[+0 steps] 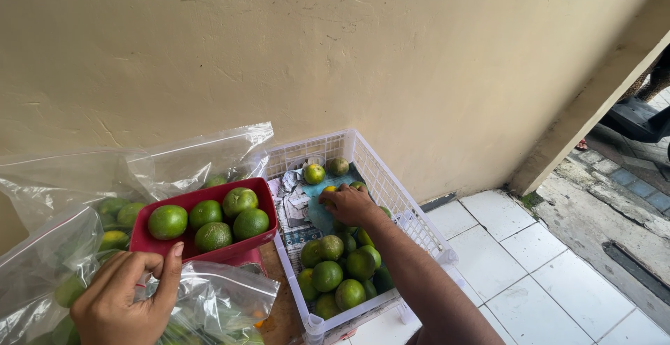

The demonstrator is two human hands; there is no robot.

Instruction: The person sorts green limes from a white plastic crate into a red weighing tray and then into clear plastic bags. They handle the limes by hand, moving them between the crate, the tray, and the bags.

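**Fruit sorting at wall: hands and tray inspected**

Beige plaster wall backed white floor tiles. Left hand (129,296) pinched the red tray (209,251) by its near rim, five limes (167,221) aboard, bags (49,261) beside. Right hand (351,204) lay curled on a fruit in the white crate (398,198); grip unclear. Advised: keep tray level, lift one fruit cleanly.

1. Two bare hands in shot, no gloves on either.
2. Left hand (129,296): no ring or watch showing, nails short and plain, wrist cut off by the frame edge.
3. Right hand (351,205): bare too, forearm uncovered all the way down, no sleeve, no bracelet in sight.
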